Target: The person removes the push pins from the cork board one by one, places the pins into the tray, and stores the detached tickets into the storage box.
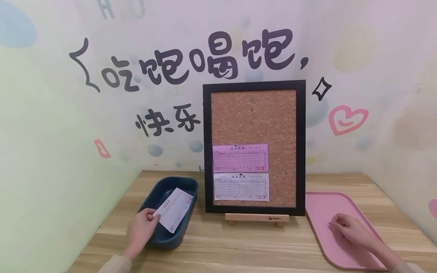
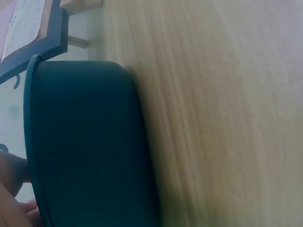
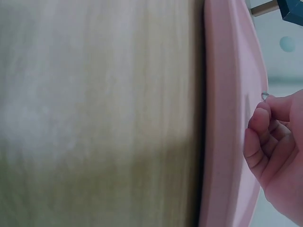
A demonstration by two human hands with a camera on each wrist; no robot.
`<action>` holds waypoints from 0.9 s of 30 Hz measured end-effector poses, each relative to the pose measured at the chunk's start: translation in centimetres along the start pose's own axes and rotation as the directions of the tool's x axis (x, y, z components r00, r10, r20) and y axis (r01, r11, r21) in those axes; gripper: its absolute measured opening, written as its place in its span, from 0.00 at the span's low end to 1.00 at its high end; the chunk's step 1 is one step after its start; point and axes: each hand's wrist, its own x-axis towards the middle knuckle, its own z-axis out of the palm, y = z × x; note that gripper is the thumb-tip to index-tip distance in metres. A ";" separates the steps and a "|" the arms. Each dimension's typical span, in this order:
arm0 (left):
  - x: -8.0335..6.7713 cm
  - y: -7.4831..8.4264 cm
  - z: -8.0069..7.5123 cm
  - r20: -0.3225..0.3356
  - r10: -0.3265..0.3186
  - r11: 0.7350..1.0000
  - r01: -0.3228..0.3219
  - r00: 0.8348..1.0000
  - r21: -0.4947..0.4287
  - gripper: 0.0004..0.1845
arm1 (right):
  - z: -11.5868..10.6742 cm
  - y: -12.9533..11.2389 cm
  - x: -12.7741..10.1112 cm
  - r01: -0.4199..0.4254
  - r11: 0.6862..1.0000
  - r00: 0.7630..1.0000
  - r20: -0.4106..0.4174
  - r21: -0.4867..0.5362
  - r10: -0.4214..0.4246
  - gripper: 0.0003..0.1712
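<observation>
Table (image 1: 246,248) | at blue bin (image 1: 165,243): left grip (image 1: 140,230) pinches slip (image 1: 174,210) | over tray (image 1: 327,206): right grip (image 1: 352,230) pinches metal piece (image 3: 264,96)

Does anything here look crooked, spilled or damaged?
Nothing stands out: the pink slip and the white slip below it hang nearly straight on the corkboard; the blue bin and pink tray look undamaged, with no spill visible.

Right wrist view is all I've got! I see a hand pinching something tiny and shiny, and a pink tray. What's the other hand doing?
Observer: The left hand is holding a white slip at a dark blue bin.
Operator: Cool! What's that dark corner up top?
Observer: It's part of a black-framed corkboard.
Operator: Is anything stuck on it?
Observer: Yes, two slips: a pink one above a white one.
</observation>
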 end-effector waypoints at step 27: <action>-0.2 -0.2 -0.2 0.077 0.038 0.990 -0.047 0.996 0.129 0.11 | -0.1 1.0 0.2 -0.002 0.999 0.994 0.111 0.050 -0.004 0.08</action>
